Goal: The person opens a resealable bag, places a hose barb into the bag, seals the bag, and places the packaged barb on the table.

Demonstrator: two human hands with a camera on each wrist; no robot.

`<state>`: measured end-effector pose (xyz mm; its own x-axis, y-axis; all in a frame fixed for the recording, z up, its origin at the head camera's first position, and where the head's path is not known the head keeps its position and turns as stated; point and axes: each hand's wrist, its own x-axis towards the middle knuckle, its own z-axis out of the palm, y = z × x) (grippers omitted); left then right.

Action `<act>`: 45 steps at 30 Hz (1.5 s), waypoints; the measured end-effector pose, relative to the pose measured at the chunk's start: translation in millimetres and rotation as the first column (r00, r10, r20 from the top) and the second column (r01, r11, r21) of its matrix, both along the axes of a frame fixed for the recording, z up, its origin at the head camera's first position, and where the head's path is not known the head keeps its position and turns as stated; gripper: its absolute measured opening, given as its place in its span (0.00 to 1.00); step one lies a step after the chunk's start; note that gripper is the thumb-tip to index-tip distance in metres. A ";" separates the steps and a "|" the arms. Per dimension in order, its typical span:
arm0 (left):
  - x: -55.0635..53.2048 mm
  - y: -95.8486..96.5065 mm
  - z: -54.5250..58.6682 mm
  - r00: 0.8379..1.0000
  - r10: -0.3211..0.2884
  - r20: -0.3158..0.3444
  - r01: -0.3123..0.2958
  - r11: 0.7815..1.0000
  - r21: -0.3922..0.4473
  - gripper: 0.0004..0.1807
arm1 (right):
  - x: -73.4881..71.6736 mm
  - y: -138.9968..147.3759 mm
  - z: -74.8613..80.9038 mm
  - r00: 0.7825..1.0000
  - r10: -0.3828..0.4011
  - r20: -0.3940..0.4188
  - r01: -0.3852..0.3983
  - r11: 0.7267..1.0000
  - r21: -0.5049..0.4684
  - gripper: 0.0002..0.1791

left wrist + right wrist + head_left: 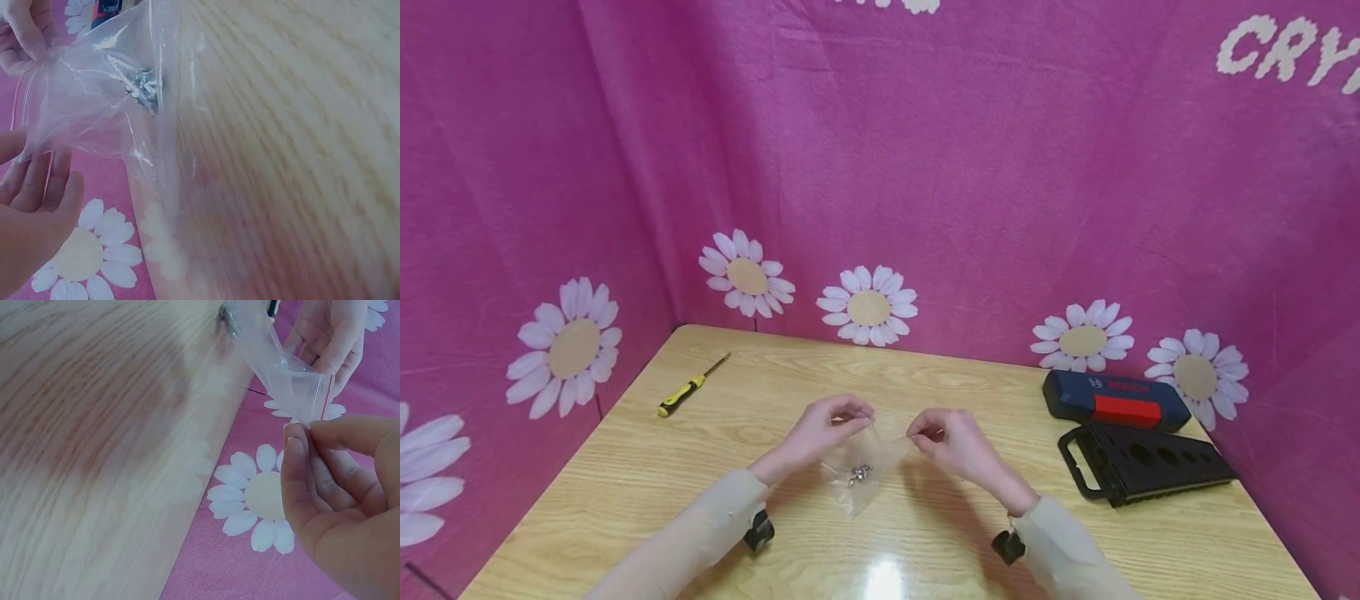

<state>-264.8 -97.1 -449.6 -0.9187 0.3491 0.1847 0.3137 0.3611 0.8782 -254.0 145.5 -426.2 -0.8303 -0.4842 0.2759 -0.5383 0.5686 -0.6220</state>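
A clear zip bag [855,492] hangs between both hands over the middle of the table, its red-striped top edge showing in the right wrist view. Small metal pieces [860,474], apparently screws, lie bunched low inside it; their exact kind is too small to tell. My left hand [829,429] pinches one top corner of the bag between thumb and fingers. At the opposite corner, my right hand [957,446] pinches the film with thumb and fingertips, as the right wrist view [344,481] shows closely.
A yellow and black screwdriver [683,395] lies at the table's back left. On the right are a dark blue and red Bosch case [1116,402] and a black holder with round holes [1150,462]. A pink cloth with daisies [962,208] hangs behind the wooden table [685,492].
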 end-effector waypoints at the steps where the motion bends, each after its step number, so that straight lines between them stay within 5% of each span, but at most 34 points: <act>1: -0.1 -0.1 0.7 1.000 0.017 0.004 -0.017 1.000 0.007 0.11 | -0.2 0.2 0.8 1.000 -0.003 -0.003 0.003 1.000 -0.005 0.04; 10: -1.2 -3.2 9.4 0.996 0.091 0.019 -0.092 0.994 0.062 0.09 | -3.5 2.3 8.0 0.999 -0.041 -0.034 0.039 0.999 -0.038 0.03; 21: 0.3 -2.5 21.5 0.996 0.084 -0.018 -0.082 0.992 0.095 0.08 | -7.7 7.2 20.5 0.991 -0.094 -0.092 0.086 0.992 -0.090 0.03; 33: 4.9 -2.5 30.8 0.997 0.067 -0.026 -0.063 0.992 0.112 0.09 | -7.8 13.6 35.8 0.992 -0.069 -0.107 0.054 0.990 -0.131 0.05; 45: 6.5 -0.1 32.3 0.998 0.066 -0.023 -0.063 0.989 0.133 0.09 | -8.3 20.3 34.6 0.985 -0.038 -0.168 0.028 0.998 -0.059 0.03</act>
<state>-258.3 -97.2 -417.3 -0.9325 0.2602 0.2505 0.3180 0.2623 0.9111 -262.3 165.8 -391.6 -0.7848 -0.4370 0.4394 -0.6198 0.5546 -0.5553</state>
